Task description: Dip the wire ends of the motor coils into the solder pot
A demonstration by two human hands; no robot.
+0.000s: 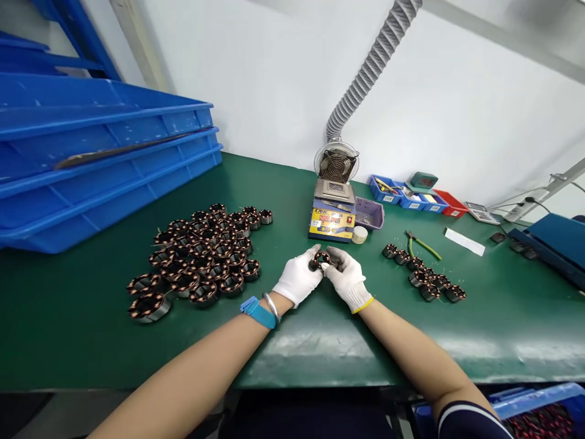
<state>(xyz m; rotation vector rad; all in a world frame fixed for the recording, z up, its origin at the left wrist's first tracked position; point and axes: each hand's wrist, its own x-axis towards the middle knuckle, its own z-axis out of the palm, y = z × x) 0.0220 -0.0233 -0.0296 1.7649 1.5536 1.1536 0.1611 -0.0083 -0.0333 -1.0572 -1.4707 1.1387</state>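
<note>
Both my hands wear white gloves and meet over the green table (68, 317). My left hand (298, 279) and my right hand (347, 280) are closed together on one small copper-wound stator (321, 260), held between the fingertips just above the mat. A large pile of the same dark, copper-wound stators (201, 256) lies to the left of my hands. A shorter row of stators (425, 277) lies to the right. My left wrist carries a blue band and a metal bangle.
A solder pot (333, 210) with a small fan and a grey ribbed hose stands behind my hands. Green-handled cutters (423, 244), small blue and red bins (411, 198) and a white strip lie at the back right. Stacked blue trays (100, 152) fill the left.
</note>
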